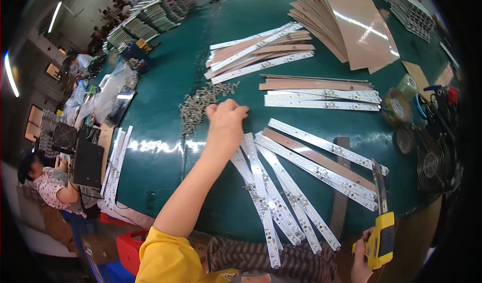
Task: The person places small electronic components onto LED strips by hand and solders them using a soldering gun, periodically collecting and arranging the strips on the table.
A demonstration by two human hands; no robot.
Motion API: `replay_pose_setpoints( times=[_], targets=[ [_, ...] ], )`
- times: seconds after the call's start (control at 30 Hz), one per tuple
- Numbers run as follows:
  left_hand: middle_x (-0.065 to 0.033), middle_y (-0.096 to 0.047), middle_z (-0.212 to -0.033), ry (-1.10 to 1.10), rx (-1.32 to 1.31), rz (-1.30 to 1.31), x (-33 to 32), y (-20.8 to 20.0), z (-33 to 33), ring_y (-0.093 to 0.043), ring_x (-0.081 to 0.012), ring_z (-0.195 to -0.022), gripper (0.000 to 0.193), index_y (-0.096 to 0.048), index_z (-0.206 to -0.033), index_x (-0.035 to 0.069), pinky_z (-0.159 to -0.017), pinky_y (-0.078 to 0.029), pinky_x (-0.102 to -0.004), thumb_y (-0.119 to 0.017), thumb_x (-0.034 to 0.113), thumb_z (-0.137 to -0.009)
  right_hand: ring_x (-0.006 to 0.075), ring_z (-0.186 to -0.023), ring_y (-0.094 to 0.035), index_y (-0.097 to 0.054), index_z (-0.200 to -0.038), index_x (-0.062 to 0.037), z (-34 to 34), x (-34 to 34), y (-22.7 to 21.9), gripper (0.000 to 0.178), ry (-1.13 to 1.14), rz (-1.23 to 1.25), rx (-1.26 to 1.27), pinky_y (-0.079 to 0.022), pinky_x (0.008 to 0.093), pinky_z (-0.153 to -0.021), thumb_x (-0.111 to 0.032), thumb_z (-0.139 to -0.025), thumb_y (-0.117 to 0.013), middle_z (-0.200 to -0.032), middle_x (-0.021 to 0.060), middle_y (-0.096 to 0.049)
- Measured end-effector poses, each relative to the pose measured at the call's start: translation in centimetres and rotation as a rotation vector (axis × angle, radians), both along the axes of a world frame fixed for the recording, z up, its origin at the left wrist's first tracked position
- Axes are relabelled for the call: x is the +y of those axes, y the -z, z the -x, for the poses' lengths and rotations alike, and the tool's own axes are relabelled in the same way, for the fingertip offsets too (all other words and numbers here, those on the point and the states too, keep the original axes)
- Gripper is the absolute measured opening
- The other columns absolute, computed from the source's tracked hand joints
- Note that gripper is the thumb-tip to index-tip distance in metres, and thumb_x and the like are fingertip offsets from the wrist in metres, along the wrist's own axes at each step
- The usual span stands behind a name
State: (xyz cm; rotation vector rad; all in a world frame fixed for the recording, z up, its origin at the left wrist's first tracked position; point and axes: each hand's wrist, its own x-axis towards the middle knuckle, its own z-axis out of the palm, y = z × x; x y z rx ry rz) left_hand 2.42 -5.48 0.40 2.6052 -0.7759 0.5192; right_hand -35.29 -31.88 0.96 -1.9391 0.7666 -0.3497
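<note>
At a glossy green table [155, 99], cluttered workshop [37, 49] beyond: right hand [360, 263] clamped on yellow tool [380, 248], left hand [227, 125], grip unclear.

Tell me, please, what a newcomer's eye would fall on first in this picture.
Probably the bright yellow tool gripped in the right hand, at the lower right. Next come the white dotted strips fanned out on the green table, at the lower centre. Near the middle, the left hand is beside a heap of small metallic pieces.
</note>
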Motion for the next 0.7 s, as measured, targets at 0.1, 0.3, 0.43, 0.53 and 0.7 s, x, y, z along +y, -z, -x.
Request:
replay_pose_setpoints(
  times=[0.1,0.3,0.43,0.53,0.7],
  targets=[
    [-0.0073,-0.065,-0.085,-0.062,-0.034,0.041,-0.6,-1.3,1.6,-0.063,-0.0247,-0.081,0.010,-0.073,-0.091,0.007,-0.084,-0.038,-0.0386,-0.067,0.004,-0.085,0.0148,-0.103,-0.054,-0.048,-0.126,-0.0027,0.3,0.1,0.5,0.037,0.016,-0.085,-0.023,-0.045,0.0278,-0.088,0.001,-0.091,-0.059,-0.114,0.0059,-0.053],
    [-0.0088,-0.071,-0.079,0.046,0.448,0.403,-4.4,-4.6,8.3,-0.066,-0.0237,-0.071,0.010,-0.074,-0.091,0.006,-0.072,-0.048,-0.0330,-0.072,0.009,-0.081,0.0137,-0.105,-0.054,-0.049,-0.126,-0.0041,-0.5,0.9,-0.7,0.038,-0.031,-0.093,-0.046,-0.045,0.0258,-0.090,0.003,-0.090,-0.061,-0.115,0.0046,-0.054],
    [-0.0052,-0.073,-0.078,0.218,0.631,0.356,-6.0,-4.3,11.8,-0.060,-0.0191,-0.064,0.014,-0.075,-0.092,0.006,-0.076,-0.046,-0.0304,-0.076,0.011,-0.079,0.0143,-0.110,-0.051,-0.047,-0.129,-0.0048,-0.9,0.7,-1.4,0.042,-0.172,-0.194,-0.116,-0.045,0.0245,-0.093,0.001,-0.090,-0.062,-0.117,0.0063,-0.051],
    [-0.0047,-0.073,-0.079,0.227,0.613,0.376,-6.9,-2.7,12.5,-0.059,-0.0174,-0.063,0.015,-0.075,-0.093,0.008,-0.080,-0.042,-0.0300,-0.077,0.010,-0.078,0.0122,-0.069,-0.062,-0.055,-0.110,0.0034,-2.2,1.9,-1.1,0.043,0.041,-0.093,-0.145,-0.049,0.0259,-0.064,-0.015,-0.079,-0.077,-0.090,0.0075,-0.060],
    [-0.0026,-0.071,-0.075,0.258,0.450,0.334,-7.8,-1.6,12.8,-0.057,-0.0178,-0.062,0.014,-0.074,-0.091,0.009,-0.078,-0.039,-0.0316,-0.078,0.010,-0.079,0.0145,-0.069,-0.062,-0.057,-0.107,0.0012,-1.7,1.2,-0.5,0.041,-0.039,0.076,-0.105,-0.049,0.0269,-0.063,-0.024,-0.082,-0.076,-0.087,0.0076,-0.059]
  ],
)
